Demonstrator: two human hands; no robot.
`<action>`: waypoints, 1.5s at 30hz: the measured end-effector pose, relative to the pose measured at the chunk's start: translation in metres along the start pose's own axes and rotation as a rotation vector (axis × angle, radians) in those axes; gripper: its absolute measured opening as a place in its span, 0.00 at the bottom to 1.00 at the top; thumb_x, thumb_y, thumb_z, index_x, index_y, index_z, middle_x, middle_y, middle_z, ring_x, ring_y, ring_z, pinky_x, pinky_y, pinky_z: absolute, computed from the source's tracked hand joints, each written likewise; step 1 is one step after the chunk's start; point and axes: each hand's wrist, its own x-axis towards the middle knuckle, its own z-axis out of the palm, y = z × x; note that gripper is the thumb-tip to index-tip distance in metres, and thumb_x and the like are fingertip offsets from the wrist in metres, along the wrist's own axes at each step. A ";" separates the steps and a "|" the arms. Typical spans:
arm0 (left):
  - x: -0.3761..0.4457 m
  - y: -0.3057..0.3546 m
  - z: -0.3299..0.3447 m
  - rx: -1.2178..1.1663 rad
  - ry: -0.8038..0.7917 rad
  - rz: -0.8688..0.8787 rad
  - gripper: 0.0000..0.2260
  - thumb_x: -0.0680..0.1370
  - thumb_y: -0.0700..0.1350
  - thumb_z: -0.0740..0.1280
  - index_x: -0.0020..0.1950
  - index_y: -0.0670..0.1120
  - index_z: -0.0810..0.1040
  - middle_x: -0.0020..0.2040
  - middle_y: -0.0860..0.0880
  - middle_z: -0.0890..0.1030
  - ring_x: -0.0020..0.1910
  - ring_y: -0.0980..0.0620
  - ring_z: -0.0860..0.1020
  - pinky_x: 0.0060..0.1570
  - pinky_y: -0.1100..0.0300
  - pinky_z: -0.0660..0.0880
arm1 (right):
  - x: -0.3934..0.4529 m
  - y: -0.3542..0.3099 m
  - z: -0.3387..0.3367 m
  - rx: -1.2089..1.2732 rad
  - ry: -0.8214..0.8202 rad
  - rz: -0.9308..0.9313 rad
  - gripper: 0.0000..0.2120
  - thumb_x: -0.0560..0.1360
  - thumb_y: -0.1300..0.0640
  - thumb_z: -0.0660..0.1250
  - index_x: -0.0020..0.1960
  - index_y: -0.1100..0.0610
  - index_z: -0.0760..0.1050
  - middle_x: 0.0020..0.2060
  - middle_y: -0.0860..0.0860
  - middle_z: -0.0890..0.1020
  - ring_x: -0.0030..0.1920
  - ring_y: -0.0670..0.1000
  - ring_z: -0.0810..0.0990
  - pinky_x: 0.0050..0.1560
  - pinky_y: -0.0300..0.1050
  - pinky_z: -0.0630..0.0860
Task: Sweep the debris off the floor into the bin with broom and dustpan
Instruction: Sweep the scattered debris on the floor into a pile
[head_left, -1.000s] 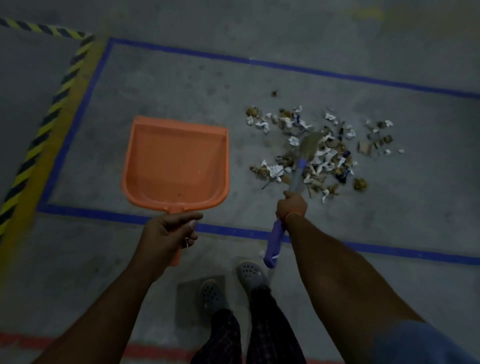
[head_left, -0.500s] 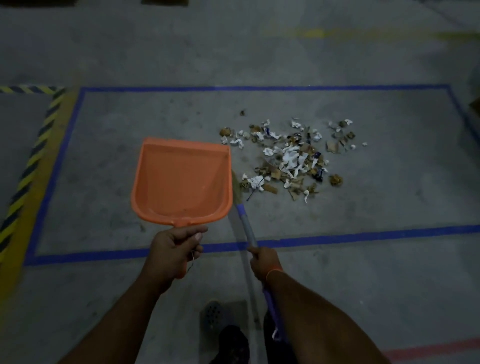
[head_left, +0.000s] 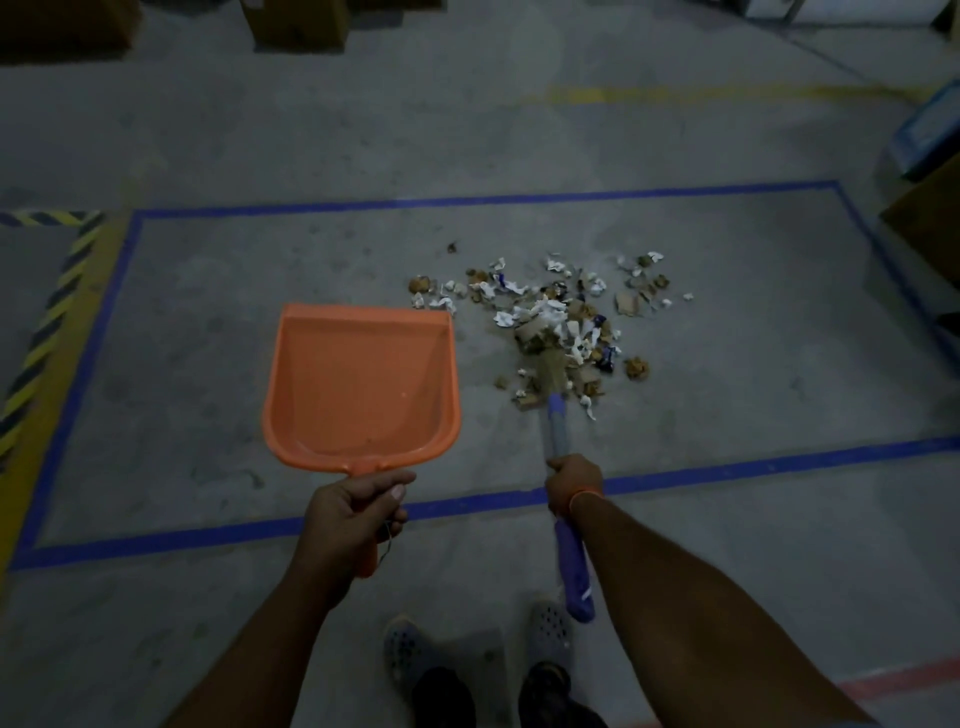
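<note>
The debris (head_left: 558, 322), torn paper and brown scraps, lies scattered on the floor (head_left: 208, 322) inside a rectangle of blue tape (head_left: 363, 205). The broom (head_left: 558, 415) has its bristles in the near edge of the pile; the right hand (head_left: 574, 483) grips its shaft, the purple handle end reaching back past the wrist. Just left of the pile the orange dustpan (head_left: 363, 384), its pan bare, is held by the left hand (head_left: 353, 512) curled round its handle. Hazard stripes (head_left: 47, 332) run along the left. Boxes (head_left: 298, 23) stand beyond; a blue crate (head_left: 930, 132) is at right. Two clogs (head_left: 410, 652) show below.
</note>
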 end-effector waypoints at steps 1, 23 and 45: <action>-0.003 0.001 0.007 0.000 0.005 -0.001 0.09 0.79 0.34 0.68 0.52 0.44 0.85 0.33 0.43 0.82 0.33 0.52 0.80 0.33 0.64 0.77 | -0.003 0.006 -0.007 0.007 0.003 -0.001 0.21 0.73 0.61 0.65 0.65 0.55 0.77 0.61 0.57 0.80 0.60 0.57 0.79 0.64 0.47 0.75; -0.031 0.010 0.088 0.022 0.038 0.021 0.09 0.79 0.33 0.66 0.54 0.41 0.84 0.32 0.45 0.80 0.31 0.53 0.78 0.32 0.64 0.76 | -0.028 0.123 -0.058 -0.183 -0.152 -0.087 0.21 0.75 0.60 0.64 0.68 0.52 0.75 0.63 0.55 0.77 0.63 0.54 0.76 0.67 0.43 0.71; 0.064 0.092 -0.031 -0.028 0.036 0.068 0.09 0.79 0.32 0.66 0.52 0.41 0.85 0.33 0.43 0.80 0.34 0.50 0.78 0.33 0.63 0.76 | -0.028 -0.072 -0.032 -0.025 -0.058 -0.122 0.24 0.73 0.60 0.63 0.69 0.51 0.74 0.63 0.55 0.79 0.61 0.55 0.78 0.64 0.43 0.72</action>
